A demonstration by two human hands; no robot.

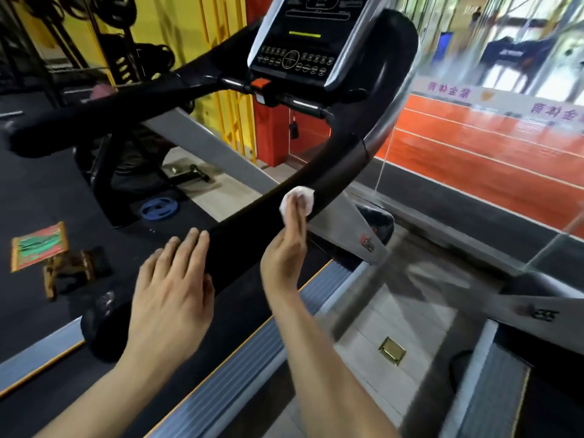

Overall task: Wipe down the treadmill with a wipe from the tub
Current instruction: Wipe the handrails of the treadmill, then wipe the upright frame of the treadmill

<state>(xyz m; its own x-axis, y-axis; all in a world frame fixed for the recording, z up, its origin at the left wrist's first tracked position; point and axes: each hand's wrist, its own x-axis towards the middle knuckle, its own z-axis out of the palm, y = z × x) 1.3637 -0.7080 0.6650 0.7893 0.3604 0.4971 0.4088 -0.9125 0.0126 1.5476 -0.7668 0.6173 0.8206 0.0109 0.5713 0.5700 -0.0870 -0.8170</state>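
Pressing a white wipe [297,200] against the black padded handrail [316,178] of the treadmill [303,42], my right hand [284,251] keeps its fingers straight and together, flat behind the crumpled cloth. My left hand [170,279] lies open too, fingers extended and resting on the same rail nearer its end, holding nothing. I see no tub from here. On the dark floor beyond the rail lie a blue weight plate [158,208] and a green and red packet [39,245].
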